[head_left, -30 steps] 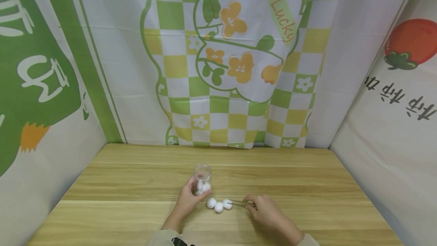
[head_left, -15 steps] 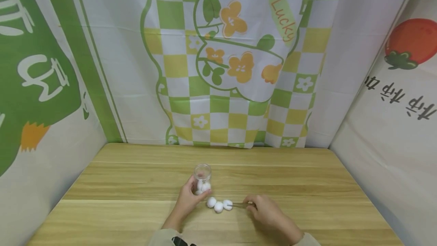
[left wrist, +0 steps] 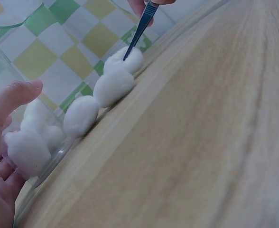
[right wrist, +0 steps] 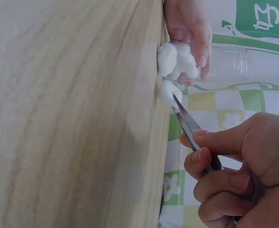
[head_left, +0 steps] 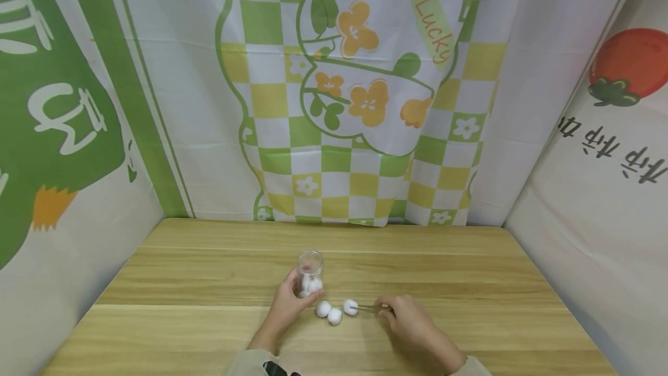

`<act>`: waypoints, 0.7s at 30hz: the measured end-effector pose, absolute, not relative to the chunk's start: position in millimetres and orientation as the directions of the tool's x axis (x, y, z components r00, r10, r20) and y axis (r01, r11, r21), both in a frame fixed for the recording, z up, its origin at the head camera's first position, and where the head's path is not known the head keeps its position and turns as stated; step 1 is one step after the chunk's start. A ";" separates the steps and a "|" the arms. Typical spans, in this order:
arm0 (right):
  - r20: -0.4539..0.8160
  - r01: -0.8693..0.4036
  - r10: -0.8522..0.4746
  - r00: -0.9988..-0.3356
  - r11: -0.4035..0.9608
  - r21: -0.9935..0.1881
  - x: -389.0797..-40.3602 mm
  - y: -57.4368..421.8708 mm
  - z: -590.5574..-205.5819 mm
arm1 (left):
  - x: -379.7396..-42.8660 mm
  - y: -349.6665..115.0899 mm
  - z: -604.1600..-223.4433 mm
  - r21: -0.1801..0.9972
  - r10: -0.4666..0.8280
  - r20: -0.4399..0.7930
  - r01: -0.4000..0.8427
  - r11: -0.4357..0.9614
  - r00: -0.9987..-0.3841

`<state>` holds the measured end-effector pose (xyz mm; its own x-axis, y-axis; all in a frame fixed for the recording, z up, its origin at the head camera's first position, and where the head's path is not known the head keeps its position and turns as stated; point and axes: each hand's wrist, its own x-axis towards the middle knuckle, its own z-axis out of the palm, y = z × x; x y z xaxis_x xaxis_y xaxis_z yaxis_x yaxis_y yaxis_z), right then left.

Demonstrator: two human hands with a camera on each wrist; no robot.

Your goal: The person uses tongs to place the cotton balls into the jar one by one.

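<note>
On the back cloth (head_left: 344, 158), orange letters (head_left: 431, 26) say "Lucky". The left hand (head_left: 288, 302) curls its fingers round a jar (head_left: 310, 264) on the table (head_left: 209, 283); the right hand (head_left: 409, 319) pinches tweezers (head_left: 369, 308) holding one fluffy ball (head_left: 350, 307) near two others (head_left: 334, 317).

The left hand (head_left: 290, 299) cups widely while the right hand (head_left: 408, 318) pinches.

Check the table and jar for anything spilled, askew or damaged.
Nothing stands out as odd. The left hand holds the clear jar upright, white balls inside it. Two loose balls sit together on the table nearby, and tweezers in the right hand grip a third ball. No damage shows.
</note>
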<state>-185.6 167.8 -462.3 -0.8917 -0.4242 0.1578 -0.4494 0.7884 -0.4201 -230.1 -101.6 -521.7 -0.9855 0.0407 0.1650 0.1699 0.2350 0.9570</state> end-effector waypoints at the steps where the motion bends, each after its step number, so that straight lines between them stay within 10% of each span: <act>1: 0.155 -0.444 -0.419 -0.895 0.789 -0.425 -185.7 167.6 -462.1 | -230.2 -101.8 -521.7 0.958 0.043 0.164 0.170 0.232 -0.985; 21: 0.161 -0.395 -0.366 -0.917 0.767 -0.506 -188.6 163.8 -454.5 | -230.7 -100.9 -522.0 0.960 0.043 0.165 0.171 0.223 -0.985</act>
